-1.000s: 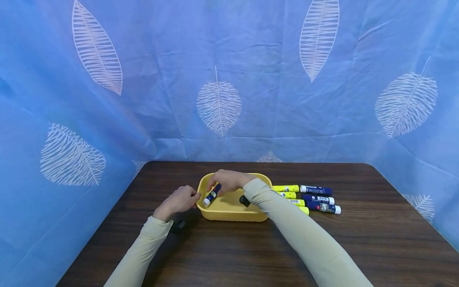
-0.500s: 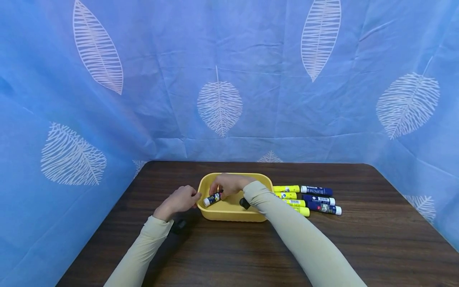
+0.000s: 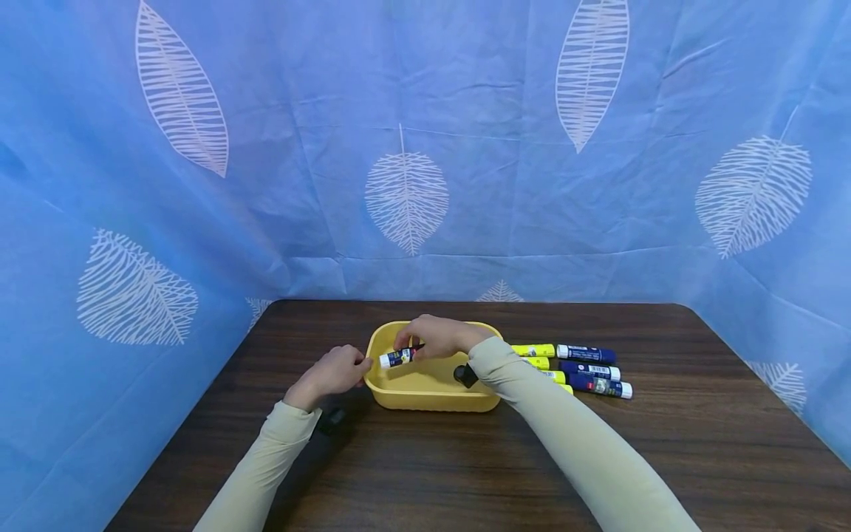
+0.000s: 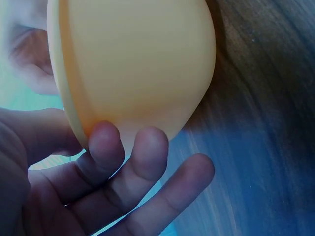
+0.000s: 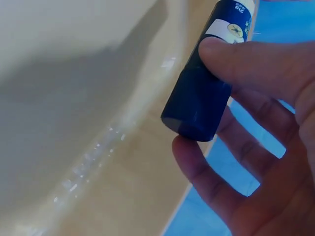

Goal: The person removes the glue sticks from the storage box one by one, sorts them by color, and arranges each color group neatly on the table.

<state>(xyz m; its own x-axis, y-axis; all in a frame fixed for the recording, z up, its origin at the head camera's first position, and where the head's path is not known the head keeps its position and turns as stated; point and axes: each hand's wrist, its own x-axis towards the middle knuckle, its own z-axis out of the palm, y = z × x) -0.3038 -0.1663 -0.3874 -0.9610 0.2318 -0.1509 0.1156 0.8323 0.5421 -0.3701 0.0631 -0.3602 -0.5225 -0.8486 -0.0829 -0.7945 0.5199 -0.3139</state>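
A yellow plastic basin [image 3: 432, 401] stands on the dark wooden table. My left hand [image 3: 330, 374] pinches its left rim, with the thumb over the rim and the fingertips against the outer wall [image 4: 138, 64] in the left wrist view. Inside the basin's outline, my right hand [image 3: 433, 337] holds a dark blue glue stick [image 3: 398, 357], its white end pointing left. From the right wrist view, the thumb lies along the glue stick's label [image 5: 197, 101] and a fingertip touches near its dark end. Whether the stick touches the basin floor is unclear.
Right of the basin lie several yellow glue sticks [image 3: 535, 350], partly hidden by the right sleeve. Beside them are three dark blue glue sticks [image 3: 588, 354] with white ends. A blue curtain [image 3: 425, 185] with white leaf prints hangs behind the table.
The glue stick in my right hand has swung from a steep slant to nearly level and has risen slightly. My left hand stays at the basin's rim.
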